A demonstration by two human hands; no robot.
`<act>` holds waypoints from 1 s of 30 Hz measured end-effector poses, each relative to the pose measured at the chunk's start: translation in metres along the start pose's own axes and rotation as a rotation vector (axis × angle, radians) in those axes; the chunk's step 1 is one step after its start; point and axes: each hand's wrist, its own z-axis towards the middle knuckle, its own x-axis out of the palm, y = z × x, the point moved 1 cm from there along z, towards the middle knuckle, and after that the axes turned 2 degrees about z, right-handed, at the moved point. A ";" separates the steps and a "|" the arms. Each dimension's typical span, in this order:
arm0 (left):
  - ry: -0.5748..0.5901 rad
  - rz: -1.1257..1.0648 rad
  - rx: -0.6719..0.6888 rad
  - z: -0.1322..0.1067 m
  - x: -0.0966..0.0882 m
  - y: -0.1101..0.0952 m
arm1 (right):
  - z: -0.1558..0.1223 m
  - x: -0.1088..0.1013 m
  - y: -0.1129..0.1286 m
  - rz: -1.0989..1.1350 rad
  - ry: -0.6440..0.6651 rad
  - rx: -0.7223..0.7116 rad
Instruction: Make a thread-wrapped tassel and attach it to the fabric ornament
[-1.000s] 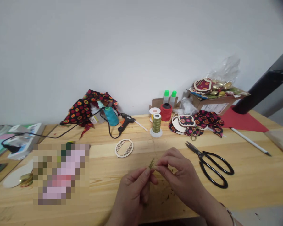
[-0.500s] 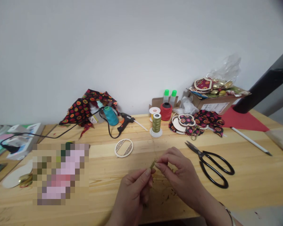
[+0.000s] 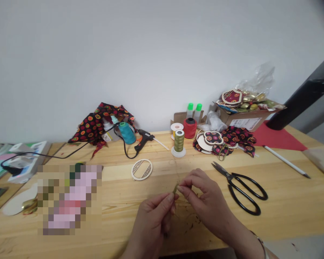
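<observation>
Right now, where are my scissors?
In the head view, the scissors lie right of centre on the wooden table, just to the right of your right hand, left of the white stick.

And here's the smooth, pale grey wall (image 3: 151, 54), filling the whole upper half under soft, even light! The light, wood-grained worktop (image 3: 291, 210) runs right along its foot; over on the right, a thick, round black post (image 3: 299, 97) slants across, and pale grey floor (image 3: 310, 248) peeks in below.
</observation>
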 end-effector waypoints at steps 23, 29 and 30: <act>0.005 -0.065 -0.007 0.002 -0.001 -0.002 | -0.001 -0.001 -0.009 0.085 -0.144 0.175; 0.000 -0.073 -0.003 0.002 -0.001 -0.001 | -0.004 0.003 -0.011 0.305 -0.019 0.460; 0.010 -0.067 -0.001 0.002 -0.001 -0.001 | -0.005 0.004 -0.010 0.382 0.018 0.488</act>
